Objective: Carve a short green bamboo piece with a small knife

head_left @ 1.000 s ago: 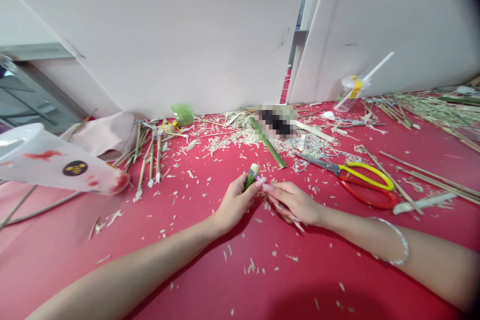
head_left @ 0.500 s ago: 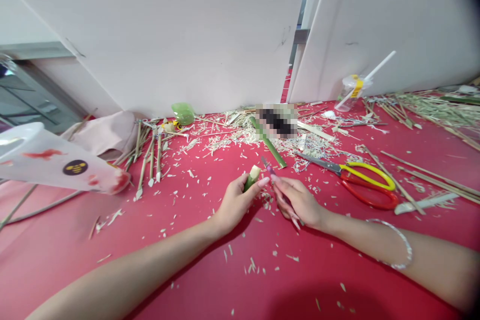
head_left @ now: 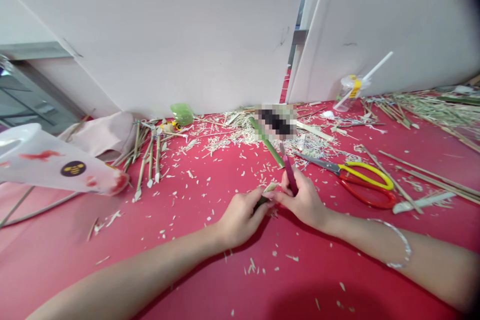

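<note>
White partition boards (head_left: 150,35) rise behind the red table (head_left: 56,245) (a narrow gap between them).

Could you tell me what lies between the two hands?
A short green bamboo piece lies between the left hand and right hand, in the head view.

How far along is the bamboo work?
Done: pointed sticks lie in a bunch on the left, with shavings scattered around. In hand: the left hand holds a short green bamboo piece, and the right hand grips a red-handled knife. Seemingly left: a longer green bamboo strip and loose sticks on the right.
</note>
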Tool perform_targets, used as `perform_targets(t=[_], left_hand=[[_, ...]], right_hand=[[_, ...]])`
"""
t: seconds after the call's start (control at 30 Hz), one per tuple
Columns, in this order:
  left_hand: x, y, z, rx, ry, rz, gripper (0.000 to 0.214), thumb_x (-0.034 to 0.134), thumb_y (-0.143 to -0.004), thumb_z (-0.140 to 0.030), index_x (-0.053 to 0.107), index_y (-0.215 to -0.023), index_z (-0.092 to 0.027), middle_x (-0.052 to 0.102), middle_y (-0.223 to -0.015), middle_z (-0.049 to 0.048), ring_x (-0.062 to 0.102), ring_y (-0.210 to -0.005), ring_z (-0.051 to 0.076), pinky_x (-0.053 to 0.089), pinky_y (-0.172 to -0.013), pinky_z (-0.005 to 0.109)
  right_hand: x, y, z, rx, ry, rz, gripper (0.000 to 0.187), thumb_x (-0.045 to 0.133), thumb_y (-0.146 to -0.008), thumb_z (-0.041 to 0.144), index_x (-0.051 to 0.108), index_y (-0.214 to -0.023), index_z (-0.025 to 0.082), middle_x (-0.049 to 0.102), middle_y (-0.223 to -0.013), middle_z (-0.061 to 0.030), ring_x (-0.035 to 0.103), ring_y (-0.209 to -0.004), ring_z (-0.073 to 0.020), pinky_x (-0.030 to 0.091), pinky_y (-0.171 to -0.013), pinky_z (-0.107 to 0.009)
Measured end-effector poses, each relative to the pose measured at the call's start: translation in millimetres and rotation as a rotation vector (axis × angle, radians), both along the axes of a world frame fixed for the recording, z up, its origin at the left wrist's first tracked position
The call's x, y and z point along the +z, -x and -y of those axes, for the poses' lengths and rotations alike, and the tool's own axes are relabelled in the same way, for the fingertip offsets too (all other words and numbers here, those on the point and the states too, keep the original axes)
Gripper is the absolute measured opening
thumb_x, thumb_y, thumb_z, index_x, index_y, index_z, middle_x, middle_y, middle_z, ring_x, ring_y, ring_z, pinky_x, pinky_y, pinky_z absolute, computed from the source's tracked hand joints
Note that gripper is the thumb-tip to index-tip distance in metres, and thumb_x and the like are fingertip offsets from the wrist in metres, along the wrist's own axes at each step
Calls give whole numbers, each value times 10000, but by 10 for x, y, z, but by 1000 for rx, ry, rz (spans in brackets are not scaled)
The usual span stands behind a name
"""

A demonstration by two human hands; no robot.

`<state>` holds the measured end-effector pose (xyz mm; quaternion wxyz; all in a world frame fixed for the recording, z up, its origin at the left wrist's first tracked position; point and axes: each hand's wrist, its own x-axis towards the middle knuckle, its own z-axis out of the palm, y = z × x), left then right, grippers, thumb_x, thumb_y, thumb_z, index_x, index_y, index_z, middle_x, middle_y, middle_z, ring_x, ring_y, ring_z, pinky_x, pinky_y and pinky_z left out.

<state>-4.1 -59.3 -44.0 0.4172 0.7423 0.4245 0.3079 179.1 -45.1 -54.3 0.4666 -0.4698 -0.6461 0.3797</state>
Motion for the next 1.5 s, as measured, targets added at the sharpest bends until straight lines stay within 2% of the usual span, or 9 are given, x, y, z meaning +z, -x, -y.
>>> perform_targets(t=[0.13, 0.3, 0.47, 0.73, 0.87, 1.0, 1.13, 1.3, 1.5], left_hand=[[-11, -15, -16, -64, 117, 97, 216, 473, -971, -326, 596, -889, -169, 749, -864, 97, 721, -790, 210, 525, -760, 301], [-40, -35, -27, -60, 218, 218, 189, 520, -951, -368, 507, -998, -186, 731, -809, 75, 715, -721, 204, 545, -702, 316], [9, -32, -13, -76, 143, 148, 129, 550, -938, -324, 506, -912, -206, 720, -778, 47, 704, -737, 197, 511, -691, 287], [22, -53, -51, 39, 53, 103, 182, 576, -912, -310, 516, -775, -205, 686, -737, 16, 635, -679, 169, 454, -639, 256], [-20, -66, -29, -3, 229, 209, 234, 529, -937, -396, 454, -807, -216, 668, -675, 4, 619, -558, 153, 453, -560, 256], [-84, -61, -55, 72, 356, 351, 279, 572, -916, -444, 431, -832, -218, 575, -610, -43, 538, -500, 115, 426, -529, 247], [-113, -49, -106, 69, 447, 488, 283, 648, -881, -405, 446, -860, -207, 528, -658, -56, 517, -541, 87, 428, -542, 228], [-124, -61, -116, 64, 471, 537, 273, 596, -911, -415, 422, -855, -213, 531, -607, -63, 498, -466, 90, 431, -475, 225], [-121, -80, -124, 133, 354, 571, 268, 602, -902, -420, 459, -866, -197, 583, -660, -39, 585, -564, 116, 502, -574, 251]], right_hand=[[-64, -1, -73, -82, 73, -210, 368, 585, -900, 487, 377, -730, 235, 352, -565, 75, 357, -488, -105, 349, -506, -243], [-74, -19, -77, -30, 32, -182, 320, 628, -870, 488, 464, -787, 225, 443, -609, 51, 434, -529, -117, 381, -529, -242], [-56, -24, -8, 94, -7, -16, 230, 682, -841, 421, 588, -876, 214, 562, -663, 16, 541, -603, -153, 439, -605, -264], [-73, -12, -8, 49, -41, 0, 256, 578, -909, 460, 613, -846, 215, 677, -764, -37, 640, -698, -199, 475, -646, -285], [-77, -6, -10, -12, -38, -8, 296, 569, -912, 485, 598, -800, 212, 641, -699, -26, 596, -638, -183, 451, -618, -279], [-106, -17, -60, -90, 58, -125, 380, 543, -914, 543, 502, -722, 218, 440, -522, 45, 405, -440, -116, 338, -452, -248], [-105, -38, -81, 44, 96, -160, 445, 486, -932, 574, 484, -675, 211, 418, -499, 43, 413, -430, -113, 342, -448, -246], [-24, -33, -45, 163, 67, -58, 468, 396, -975, 550, 579, -735, 191, 425, -516, 35, 398, -438, -114, 317, -461, -254], [-23, -16, -75, 93, 14, 24, 357, 582, -905, 487, 511, -706, 199, 507, -618, 19, 503, -586, -135, 381, -557, -246]])
